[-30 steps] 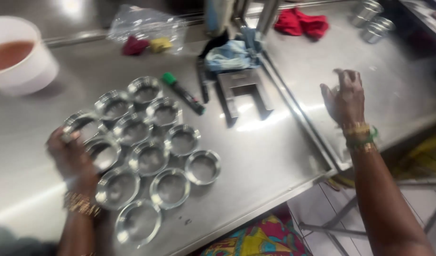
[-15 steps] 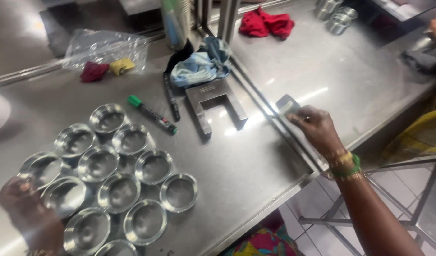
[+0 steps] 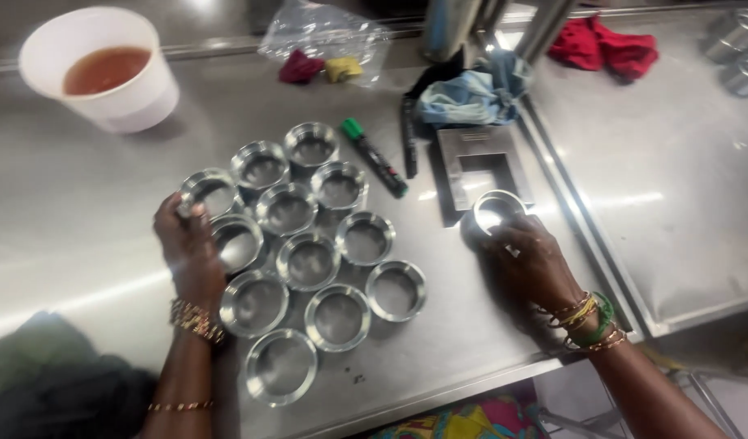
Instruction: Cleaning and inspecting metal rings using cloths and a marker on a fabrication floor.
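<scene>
Several shiny metal rings (image 3: 310, 260) lie packed together on a steel table (image 3: 81, 211). My left hand (image 3: 188, 244) rests on the left side of the cluster, fingers touching the ring at the far left (image 3: 211, 191). My right hand (image 3: 530, 262) holds one more metal ring (image 3: 494, 213) tilted just above the table, to the right of the cluster and beside a grey slotted metal block (image 3: 481, 167).
A white bucket of brown liquid (image 3: 105, 69) stands back left. A green-capped marker (image 3: 374, 156), a black pen (image 3: 408, 138), a blue cloth (image 3: 471, 93), a plastic bag (image 3: 325, 41) and a red cloth (image 3: 606, 45) lie behind. A second table (image 3: 683, 203) adjoins on the right.
My right hand has come back from the right-hand table with a metal ring and brought it down near the cluster. The view has swung left, bringing the bucket back in.
</scene>
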